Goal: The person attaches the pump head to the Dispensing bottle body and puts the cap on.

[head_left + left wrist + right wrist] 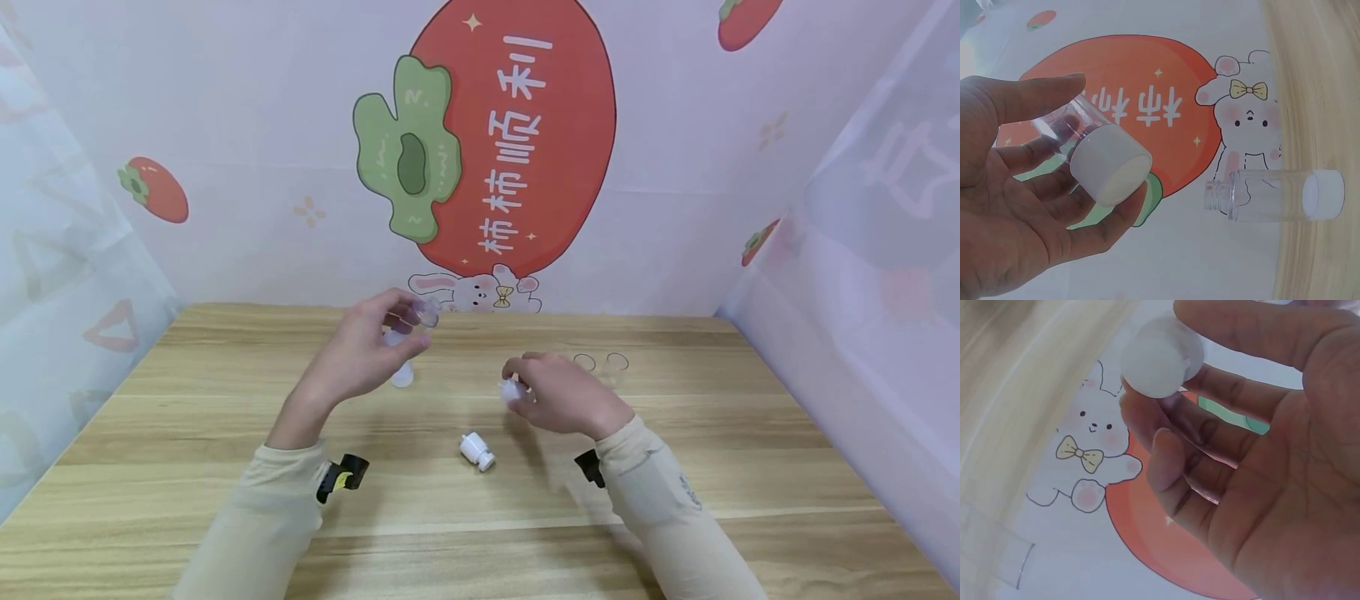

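My left hand (360, 343) grips a clear small bottle (1109, 164) with a white base, between thumb and fingers. The bottle is tilted, its neck turned away from the palm in the head view. Beyond that hand, a second clear bottle (1260, 196) with a white base stands upright and uncapped on the table. In my right hand (564, 393) a white pump-like top (513, 390) is pinched between thumb and fingertips; the right wrist view shows its round white end (1155, 362). A similar white top (477, 451) lies on its side between the hands.
Two clear covers (617, 362), visible mainly by their thin round rims, stand behind the right hand. The wooden table (420, 542) ends at a printed cloth backdrop (262, 233), with cloth on both sides too.
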Demonstrator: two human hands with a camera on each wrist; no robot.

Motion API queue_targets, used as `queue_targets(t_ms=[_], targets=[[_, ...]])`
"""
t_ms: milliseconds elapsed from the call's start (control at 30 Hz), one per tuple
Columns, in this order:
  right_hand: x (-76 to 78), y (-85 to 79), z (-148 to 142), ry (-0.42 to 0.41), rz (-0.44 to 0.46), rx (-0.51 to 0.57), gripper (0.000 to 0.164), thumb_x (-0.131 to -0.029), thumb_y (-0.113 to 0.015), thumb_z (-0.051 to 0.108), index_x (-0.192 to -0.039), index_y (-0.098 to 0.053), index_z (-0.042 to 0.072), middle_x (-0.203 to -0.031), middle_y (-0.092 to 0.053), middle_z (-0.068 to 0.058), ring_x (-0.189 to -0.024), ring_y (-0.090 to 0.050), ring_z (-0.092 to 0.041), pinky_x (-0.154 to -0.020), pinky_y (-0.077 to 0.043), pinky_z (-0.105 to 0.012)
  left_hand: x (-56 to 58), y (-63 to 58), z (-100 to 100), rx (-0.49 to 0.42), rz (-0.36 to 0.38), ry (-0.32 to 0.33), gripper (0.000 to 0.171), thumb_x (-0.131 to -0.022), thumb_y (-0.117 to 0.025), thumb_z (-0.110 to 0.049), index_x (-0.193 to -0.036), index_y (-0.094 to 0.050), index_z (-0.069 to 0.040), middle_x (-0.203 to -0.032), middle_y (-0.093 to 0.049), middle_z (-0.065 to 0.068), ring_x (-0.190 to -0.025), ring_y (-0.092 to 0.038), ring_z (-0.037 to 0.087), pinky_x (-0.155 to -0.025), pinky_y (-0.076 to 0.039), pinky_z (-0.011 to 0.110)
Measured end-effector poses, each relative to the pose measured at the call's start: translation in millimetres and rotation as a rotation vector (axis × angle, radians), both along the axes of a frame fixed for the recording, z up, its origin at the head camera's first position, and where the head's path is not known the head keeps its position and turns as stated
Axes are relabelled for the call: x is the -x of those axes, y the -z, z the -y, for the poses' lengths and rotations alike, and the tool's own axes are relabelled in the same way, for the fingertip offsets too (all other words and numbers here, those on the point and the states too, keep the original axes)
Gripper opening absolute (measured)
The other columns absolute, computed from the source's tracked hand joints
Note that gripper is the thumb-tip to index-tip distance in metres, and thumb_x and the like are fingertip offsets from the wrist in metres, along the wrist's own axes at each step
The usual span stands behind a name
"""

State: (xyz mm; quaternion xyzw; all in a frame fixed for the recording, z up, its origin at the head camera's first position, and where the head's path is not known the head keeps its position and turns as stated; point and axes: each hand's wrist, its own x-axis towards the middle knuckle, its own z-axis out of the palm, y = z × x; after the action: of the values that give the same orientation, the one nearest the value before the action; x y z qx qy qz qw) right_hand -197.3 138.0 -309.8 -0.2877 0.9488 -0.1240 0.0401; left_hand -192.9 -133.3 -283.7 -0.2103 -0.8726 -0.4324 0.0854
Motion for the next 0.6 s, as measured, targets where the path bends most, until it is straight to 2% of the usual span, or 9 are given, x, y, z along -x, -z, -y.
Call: queue_targets(t_ms=[233,467,600], targets=[[-1.3,-4.4,-4.9,-0.021,-0.039,0.051,0.032,-0.090,-0.075,0.014,-0.121,-0.068,0.006,-0.101,-0.067,-0.001,-0.086,-0.063,-0.016,-0.074,-0.055,-0.032,-0.1,2.8,-4.2,0.004,-0.033,0.027,0.031,-0.091,-0.073,-0.006,-0.119,-0.063,0.000,-0.109,-0.067,0.013,-0.100,-0.063,0.030,-0.091,-0.051,0.047],[-2.5,-8.3,-6.5,-0.033,-0.107,0.092,0.030,-0.094,-0.072,0.013,-0.123,-0.067,0.006,-0.103,-0.064,-0.003,-0.089,-0.060,-0.018,-0.077,-0.055,-0.035,-1.1,3.2,-7.9,-0.001,-0.015,0.052,0.030,-0.088,-0.075,-0.003,-0.116,-0.066,-0.002,-0.105,-0.068,0.008,-0.098,-0.063,0.026,-0.089,-0.051,0.043],[-2.6,-9.5,-7.1,-0.023,-0.118,0.131,0.031,-0.096,-0.071,0.013,-0.126,-0.066,0.007,-0.104,-0.060,-0.004,-0.085,-0.058,-0.017,-0.075,-0.053,-0.034,-1.7,3.3,-10.5,0.013,-0.010,0.062,0.030,-0.087,-0.076,-0.003,-0.115,-0.067,-0.002,-0.104,-0.068,0.007,-0.097,-0.062,0.025,-0.089,-0.052,0.043]])
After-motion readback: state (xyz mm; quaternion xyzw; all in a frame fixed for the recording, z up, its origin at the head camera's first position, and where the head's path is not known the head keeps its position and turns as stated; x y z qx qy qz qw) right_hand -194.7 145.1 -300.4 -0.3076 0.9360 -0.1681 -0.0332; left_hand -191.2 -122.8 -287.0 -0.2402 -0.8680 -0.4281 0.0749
